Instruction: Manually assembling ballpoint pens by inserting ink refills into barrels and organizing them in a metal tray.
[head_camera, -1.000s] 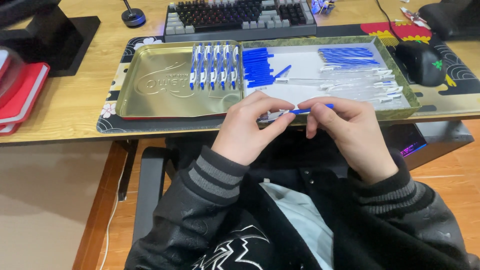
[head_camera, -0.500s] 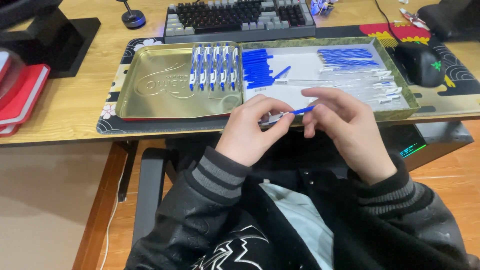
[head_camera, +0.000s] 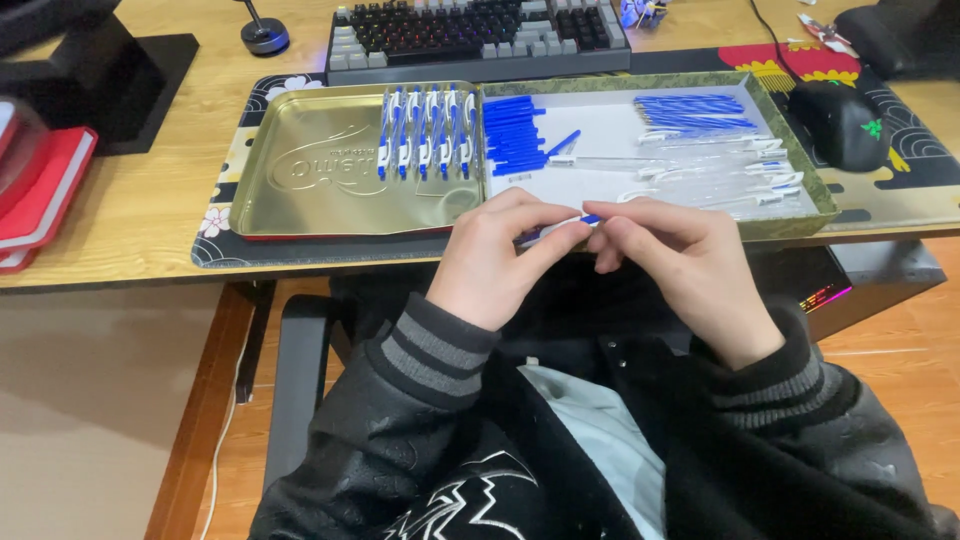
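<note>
My left hand (head_camera: 500, 262) and right hand (head_camera: 682, 262) meet just in front of the near edge of the desk, both pinched narrow on one pen (head_camera: 565, 224), white barrel with a blue end, held roughly level between them. Left thumb and forefinger clamp the left part, right fingertips close over the right end. How much of the pen is hidden under my fingers I can't tell.

Handling, as I judge it: light, thin, stiff plastic, smooth so it can roll or slip in a loose pinch. Small parts likely snap or pop rather than bend. Best hold looks like the barrel middle with one hand, the tip end with the other, fingertips only.

Just beyond my hands, the gold tin tray (head_camera: 300, 195) lies on the left, with a row of finished white-and-blue pens (head_camera: 427, 130) at its right side. Touching it on the right, a green-rimmed tray (head_camera: 800, 190) holds blue barrels (head_camera: 512, 135) at left, blue refills (head_camera: 695, 110) far right, clear parts (head_camera: 720, 175) nearer. Farther off: keyboard (head_camera: 480, 35), black mouse (head_camera: 840, 120) right, red books (head_camera: 40, 195) far left on the wooden desk (head_camera: 130, 215).
</note>
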